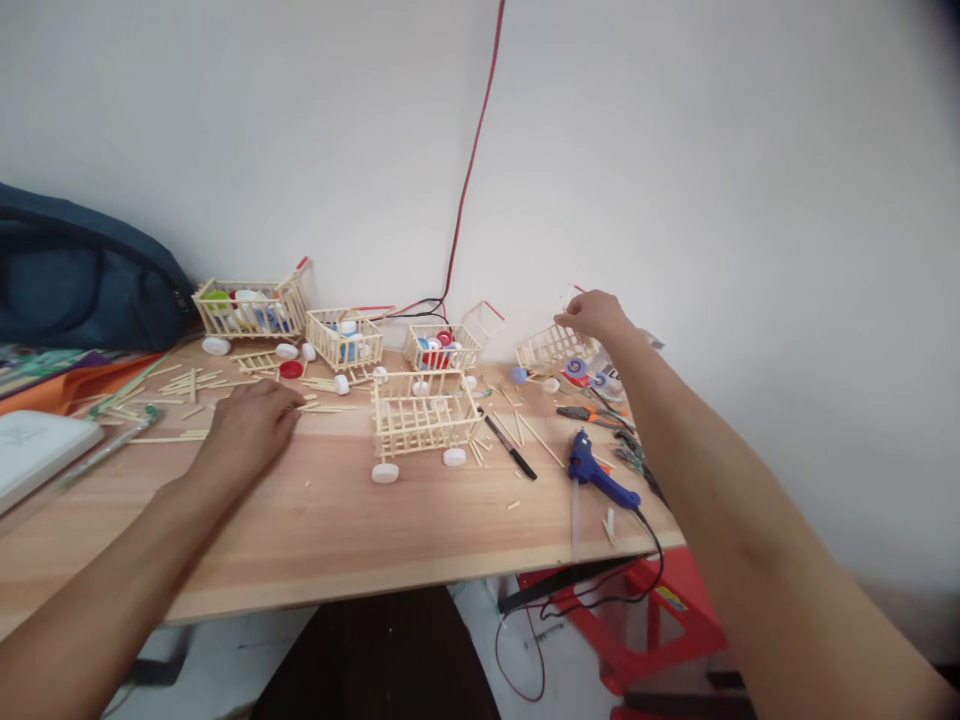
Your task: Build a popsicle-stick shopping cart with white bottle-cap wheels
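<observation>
My right hand [598, 318] reaches to the back right and pinches the upper edge of a small toy shopping cart [551, 348] made of wooden sticks. That cart is tilted, with bottle-cap wheels below and a red-tipped handle partly hidden by the fingers. My left hand [259, 425] lies palm down on the table, fingers loosely bent, beside loose wooden sticks [324, 408]; no object shows in it. Between my hands a plain stick cart [424, 425] stands on white cap wheels.
Three cap-filled carts [251, 310] line the wall. At the right lie a blue glue gun [600, 475] with a trailing cord, orange-handled pliers [589, 414] and a black pen [511, 448]. A blue bag [82, 270] and white box [45, 450] sit left. A red stool [660, 620] is below.
</observation>
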Demonstrator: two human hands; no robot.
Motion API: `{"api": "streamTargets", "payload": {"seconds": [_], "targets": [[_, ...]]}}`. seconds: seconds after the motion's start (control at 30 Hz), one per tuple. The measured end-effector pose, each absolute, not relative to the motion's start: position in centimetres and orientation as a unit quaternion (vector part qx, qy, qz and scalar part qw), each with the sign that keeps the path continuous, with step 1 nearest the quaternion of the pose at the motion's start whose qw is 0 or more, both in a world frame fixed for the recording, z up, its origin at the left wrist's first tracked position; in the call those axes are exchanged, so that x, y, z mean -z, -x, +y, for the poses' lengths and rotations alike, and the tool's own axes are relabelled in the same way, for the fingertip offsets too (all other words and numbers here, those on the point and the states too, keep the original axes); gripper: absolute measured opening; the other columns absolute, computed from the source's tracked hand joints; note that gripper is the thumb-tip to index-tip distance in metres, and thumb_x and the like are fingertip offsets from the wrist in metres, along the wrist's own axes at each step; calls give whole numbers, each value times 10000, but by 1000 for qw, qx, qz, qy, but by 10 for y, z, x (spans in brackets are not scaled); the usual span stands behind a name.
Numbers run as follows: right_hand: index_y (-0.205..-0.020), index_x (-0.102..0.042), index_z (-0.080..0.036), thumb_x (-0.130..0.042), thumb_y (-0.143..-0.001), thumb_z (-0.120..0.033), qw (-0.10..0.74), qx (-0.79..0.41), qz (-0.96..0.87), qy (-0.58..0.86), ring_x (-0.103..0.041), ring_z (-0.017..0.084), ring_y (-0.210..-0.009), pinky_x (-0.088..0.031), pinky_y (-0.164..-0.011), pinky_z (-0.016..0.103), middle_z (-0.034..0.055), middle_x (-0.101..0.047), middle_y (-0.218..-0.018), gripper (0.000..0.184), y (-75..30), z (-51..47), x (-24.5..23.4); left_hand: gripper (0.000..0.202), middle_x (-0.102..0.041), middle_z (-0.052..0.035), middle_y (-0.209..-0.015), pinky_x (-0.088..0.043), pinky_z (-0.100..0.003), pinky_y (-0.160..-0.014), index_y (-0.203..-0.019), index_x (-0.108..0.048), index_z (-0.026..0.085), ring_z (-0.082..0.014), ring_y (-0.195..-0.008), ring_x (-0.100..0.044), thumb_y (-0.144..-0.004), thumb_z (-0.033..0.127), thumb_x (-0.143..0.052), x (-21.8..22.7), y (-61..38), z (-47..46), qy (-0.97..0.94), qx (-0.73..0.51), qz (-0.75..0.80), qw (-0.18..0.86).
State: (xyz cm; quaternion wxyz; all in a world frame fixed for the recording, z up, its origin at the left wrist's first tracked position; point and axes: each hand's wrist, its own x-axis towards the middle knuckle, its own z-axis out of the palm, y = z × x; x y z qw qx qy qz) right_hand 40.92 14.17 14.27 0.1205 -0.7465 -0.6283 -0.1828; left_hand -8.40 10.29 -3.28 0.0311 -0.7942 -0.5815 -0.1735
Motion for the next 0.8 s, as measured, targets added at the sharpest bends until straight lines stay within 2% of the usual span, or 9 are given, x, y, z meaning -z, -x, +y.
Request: {"api": "streamTargets", "payload": {"seconds": [0.07,0.17,0.27,0.37,0.47,0.63,0.8], "targets": [[-553,-598,-198,-683,-719,-368,145,167,-617,756,-583,189,-670,-437,-663,307,27,-588,-563,252,-412,125,-151,424,-687,-137,-1150,-467,-433,-931,-1075,-716,153,-320,-1073,-603,-895,308,-366,33,84,103,796,172,-580,38],[-637,-619,-196,-659,-733,-415,256,88,-621,735,-538,160,-618,-405,-616,297,11,-583,-579,243,-415,99,-151,453,-688,-138,-1140,-470,-422,-917,-1078,-715,147,-321,-1049,-610,-897,318,-336,32,84,101,798,166,-577,54],[-691,-614,-195,-657,-729,-475,375,-10,-616,693,-517,139,-594,-400,-601,286,-3,-587,-612,286,-417,81,-136,474,-691,-142,-1122,-474,-426,-903,-1061,-720,142,-329,-1034,-611,-895,319,-313,31,83,100,798,168,-576,56],[-716,-596,-204,-652,-748,-551,452,-46,-602,656,-506,129,-591,-396,-599,272,-21,-563,-614,353,-417,71,-113,485,-692,-143,-1115,-475,-432,-906,-1048,-724,140,-335,-1033,-611,-885,317,-302,31,83,101,798,172,-575,55],[-695,-557,-217,-662,-755,-588,506,-65,-599,617,-527,132,-638,-392,-612,257,-28,-539,-621,390,-418,69,-89,488,-695,-138,-1111,-478,-426,-909,-1045,-722,148,-328,-1021,-616,-884,327,-298,32,84,102,801,172,-570,60],[-664,-500,-235,-692,-678,-651,550,-129,-592,575,-612,178,-844,-443,-714,266,11,-608,-747,459,-422,76,-55,524,-699,-144,-1106,-482,-439,-912,-1032,-721,144,-331,-1020,-621,-884,360,-267,32,84,103,803,181,-564,66],[-663,-501,-238,-682,-648,-686,563,-137,-556,596,-576,165,-737,-445,-662,277,-2,-590,-690,484,-427,81,-28,557,-698,-148,-1115,-491,-448,-896,-1040,-725,139,-336,-1015,-623,-884,374,-245,32,83,104,803,179,-566,60]]}}
